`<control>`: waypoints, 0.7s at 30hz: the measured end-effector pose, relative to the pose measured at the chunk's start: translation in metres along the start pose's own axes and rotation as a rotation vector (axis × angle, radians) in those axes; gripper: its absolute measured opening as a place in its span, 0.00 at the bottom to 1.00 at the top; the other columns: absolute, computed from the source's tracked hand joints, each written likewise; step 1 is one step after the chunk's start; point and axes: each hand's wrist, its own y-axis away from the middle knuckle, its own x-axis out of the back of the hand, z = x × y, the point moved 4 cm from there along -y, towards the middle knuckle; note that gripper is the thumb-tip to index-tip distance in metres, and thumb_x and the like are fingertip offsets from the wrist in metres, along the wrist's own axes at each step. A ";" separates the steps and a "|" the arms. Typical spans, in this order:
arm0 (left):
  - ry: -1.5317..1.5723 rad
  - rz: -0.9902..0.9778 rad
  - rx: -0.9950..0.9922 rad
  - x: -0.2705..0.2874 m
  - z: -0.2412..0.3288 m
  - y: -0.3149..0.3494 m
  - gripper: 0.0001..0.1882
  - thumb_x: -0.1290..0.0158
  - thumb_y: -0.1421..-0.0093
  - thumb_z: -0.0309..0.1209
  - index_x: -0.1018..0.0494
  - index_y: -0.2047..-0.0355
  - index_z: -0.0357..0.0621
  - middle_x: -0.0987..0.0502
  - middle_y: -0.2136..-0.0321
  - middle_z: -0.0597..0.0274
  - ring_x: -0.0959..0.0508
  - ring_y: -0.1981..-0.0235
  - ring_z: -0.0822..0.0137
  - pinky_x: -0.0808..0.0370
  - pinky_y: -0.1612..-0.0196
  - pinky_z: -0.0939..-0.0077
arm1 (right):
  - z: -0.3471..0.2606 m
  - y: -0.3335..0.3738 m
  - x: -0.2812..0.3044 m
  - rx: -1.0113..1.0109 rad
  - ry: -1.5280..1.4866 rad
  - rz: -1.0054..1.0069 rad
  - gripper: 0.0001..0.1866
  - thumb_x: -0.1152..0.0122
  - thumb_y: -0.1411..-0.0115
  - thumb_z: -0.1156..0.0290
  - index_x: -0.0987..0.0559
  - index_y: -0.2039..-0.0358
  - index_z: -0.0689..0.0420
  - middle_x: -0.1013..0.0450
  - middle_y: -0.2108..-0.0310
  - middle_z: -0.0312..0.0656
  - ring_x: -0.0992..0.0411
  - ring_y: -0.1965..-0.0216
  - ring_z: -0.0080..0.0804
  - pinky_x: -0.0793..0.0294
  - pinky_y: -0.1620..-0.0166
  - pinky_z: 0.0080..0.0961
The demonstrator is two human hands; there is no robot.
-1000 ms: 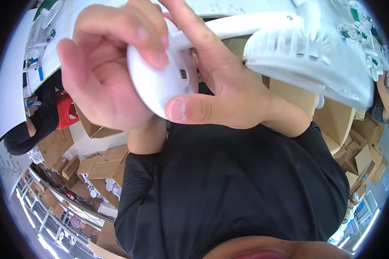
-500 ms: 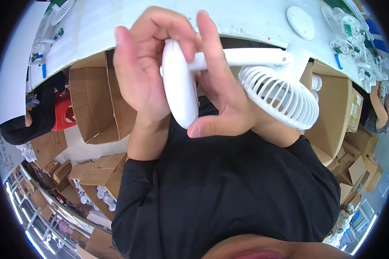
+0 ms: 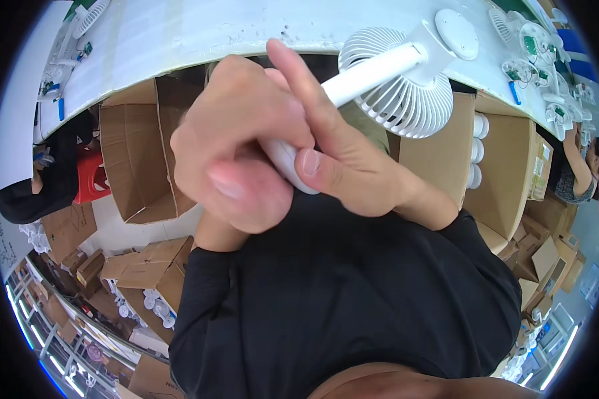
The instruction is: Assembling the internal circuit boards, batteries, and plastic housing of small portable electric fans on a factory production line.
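A white folding fan (image 3: 373, 74) with a round ribbed grille is held aslant in front of me, its grille end up and to the right. My right hand (image 3: 356, 166) is closed on the fan's rounded base (image 3: 286, 163), thumb on the near edge and a finger stretched along beside the arm. My left hand (image 3: 239, 139) is curled over the other side of the base, its fingers wrapped in and a little blurred. It covers most of the base, so the fingertips' exact contact is hidden.
On the white table (image 3: 246, 30) beyond lie a white disc (image 3: 456, 33) and, at the right, opened fan parts with green boards (image 3: 531, 45). Open cardboard boxes stand left (image 3: 136, 153) and right (image 3: 506, 173), the right one holding white round parts. Another person's arm (image 3: 581, 166) shows far right.
The fan has swung so its grille end is higher and nearer the table. My left hand has gone from cupped and spread to curled over the base.
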 end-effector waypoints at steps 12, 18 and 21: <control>0.235 0.218 0.278 0.013 -0.010 0.013 0.29 0.75 0.27 0.53 0.35 0.72 0.47 0.35 0.85 0.68 0.38 0.85 0.74 0.35 0.74 0.77 | 0.001 -0.013 -0.003 0.051 0.075 -0.091 0.38 0.54 0.32 0.65 0.59 0.27 0.53 0.59 0.30 0.48 0.51 0.33 0.46 0.55 0.33 0.38; 0.179 0.235 0.259 0.016 -0.021 0.011 0.30 0.78 0.27 0.51 0.32 0.69 0.45 0.34 0.84 0.67 0.37 0.84 0.72 0.33 0.72 0.72 | 0.005 -0.014 -0.005 0.117 0.030 -0.026 0.35 0.57 0.31 0.66 0.55 0.27 0.54 0.56 0.32 0.51 0.46 0.38 0.49 0.50 0.36 0.39; 0.342 0.287 0.279 0.016 -0.026 0.008 0.30 0.78 0.27 0.51 0.31 0.69 0.45 0.33 0.84 0.67 0.37 0.83 0.71 0.34 0.70 0.71 | 0.009 -0.020 -0.003 0.237 0.236 -0.077 0.36 0.56 0.31 0.63 0.56 0.27 0.55 0.56 0.32 0.52 0.45 0.38 0.50 0.49 0.37 0.41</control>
